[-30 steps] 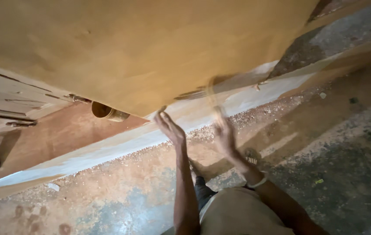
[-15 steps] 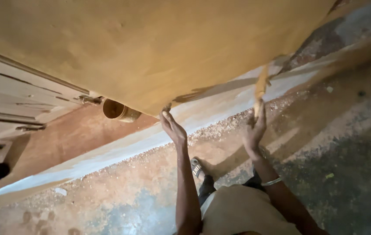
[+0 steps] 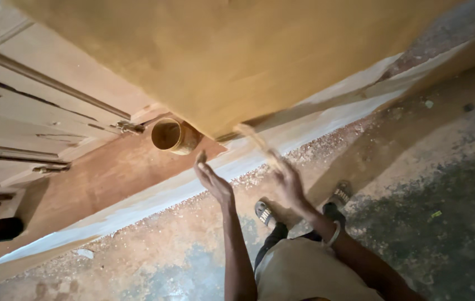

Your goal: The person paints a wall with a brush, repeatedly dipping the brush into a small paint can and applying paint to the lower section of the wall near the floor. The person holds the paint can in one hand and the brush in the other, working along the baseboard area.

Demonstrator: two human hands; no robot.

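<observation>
A large tan board fills the upper view, its lower edge running slantwise above the floor. Left of the board, panelled doors are seen, and a short yellow pipe is tucked under the board's edge. Below the board, a thin stick is gripped in the right hand; its long axis is tilted, pointing up-left to the board's edge. The left hand is held open, near the pipe.

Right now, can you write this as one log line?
left hand: open, near board edge | right hand: gripping blurred wooden stick | round tin: under board
</observation>
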